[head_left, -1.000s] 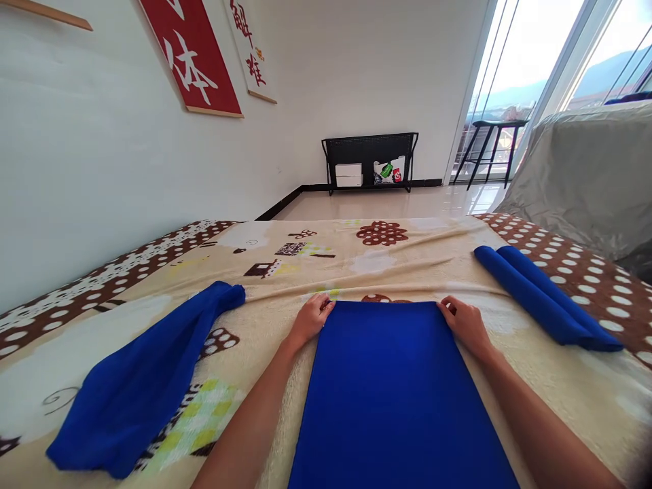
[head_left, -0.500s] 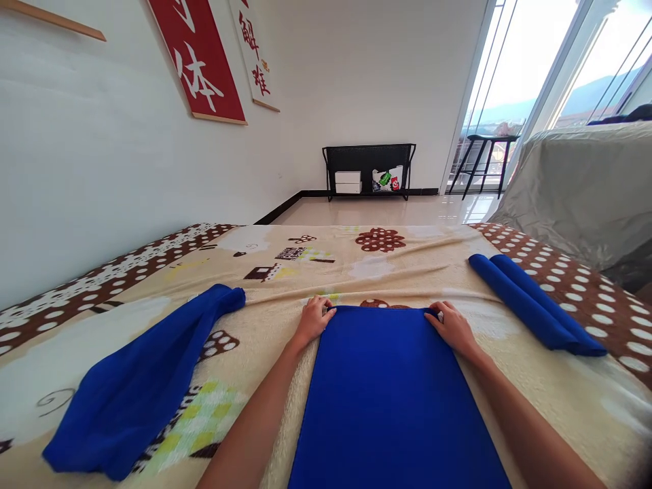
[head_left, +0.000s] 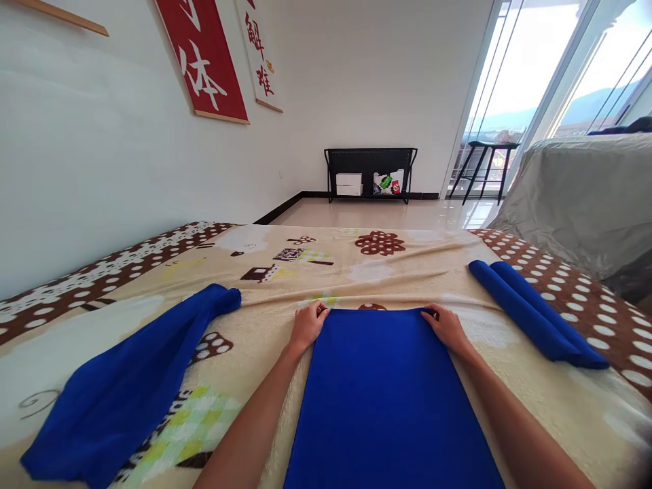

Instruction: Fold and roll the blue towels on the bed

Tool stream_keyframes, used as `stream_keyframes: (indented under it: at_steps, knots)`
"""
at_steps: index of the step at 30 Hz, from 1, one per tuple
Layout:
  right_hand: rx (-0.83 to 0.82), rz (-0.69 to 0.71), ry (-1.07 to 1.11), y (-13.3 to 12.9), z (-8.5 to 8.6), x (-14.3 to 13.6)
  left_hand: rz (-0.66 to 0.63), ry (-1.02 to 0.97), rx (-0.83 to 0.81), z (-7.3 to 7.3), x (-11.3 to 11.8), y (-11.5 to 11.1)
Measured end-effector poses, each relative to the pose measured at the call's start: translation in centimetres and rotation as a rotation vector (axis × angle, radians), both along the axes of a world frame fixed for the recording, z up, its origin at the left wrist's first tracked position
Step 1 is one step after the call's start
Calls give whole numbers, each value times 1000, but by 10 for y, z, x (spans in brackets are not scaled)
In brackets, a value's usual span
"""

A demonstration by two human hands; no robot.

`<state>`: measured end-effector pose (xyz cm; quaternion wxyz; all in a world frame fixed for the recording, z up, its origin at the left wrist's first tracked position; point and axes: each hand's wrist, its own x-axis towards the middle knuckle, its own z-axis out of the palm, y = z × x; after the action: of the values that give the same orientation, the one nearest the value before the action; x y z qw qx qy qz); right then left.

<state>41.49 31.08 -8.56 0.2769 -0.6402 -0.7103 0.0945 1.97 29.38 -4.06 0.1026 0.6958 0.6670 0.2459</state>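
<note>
A blue cloth lies flat on the patterned blanket, its far edge straight and its near part running out of view. My left hand pinches the cloth's far left corner between thumb and fingers. At the far right corner, my right hand grips the edge the same way. Another blue cloth lies loosely bunched on the left side of the blanket. To the right rests a blue cloth rolled from two sides.
Beyond the bed stands a black rack holding a white box and a printed bag. A covered piece of furniture is at the right, near a black stool. Scrolls hang on the left wall.
The view has shifted slightly. Both hands still hold the far corners of the blue cloth, whose edge looks a little straighter and tauter.
</note>
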Motion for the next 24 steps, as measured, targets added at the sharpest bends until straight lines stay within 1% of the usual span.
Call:
stream_keyframes:
  at_steps: [3,5,6,7,9,10,11,12,13,15,17,19,21,22,24]
  knots:
    - [77,-38,-30,-11,16,-5,0,92,86,21,11,-18]
    - [137,-26,-54,-24,30,-19,-79,146,130,32,30,-34]
    - [160,14,-71,-32,36,-30,-150,171,140,34,43,-41]
    - [172,78,-92,-40,40,-44,-231,196,141,34,56,-47]
    - [162,235,-146,-56,43,-73,-375,246,118,27,80,-56]
    - [143,301,-173,-62,41,-84,-415,268,100,21,87,-59]
    - [121,343,-199,-66,37,-91,-425,288,81,15,90,-60]
    - [98,358,-219,-69,33,-94,-408,305,63,9,87,-59]
    - [76,343,-235,-71,28,-91,-369,319,46,3,81,-58]
    - [35,259,-253,-70,19,-74,-259,342,21,-5,58,-56]
    - [1,160,-263,-65,13,-51,-159,361,1,-7,34,-53]
    - [-26,103,-277,-60,12,-34,-110,378,-13,-5,20,-52]
    - [-40,91,-294,-57,16,-28,-93,394,-15,2,19,-53]
    - [-41,91,-303,-58,20,-31,-83,400,-8,6,24,-54]
    - [-18,88,-319,-67,29,-45,-61,411,26,15,44,-62]
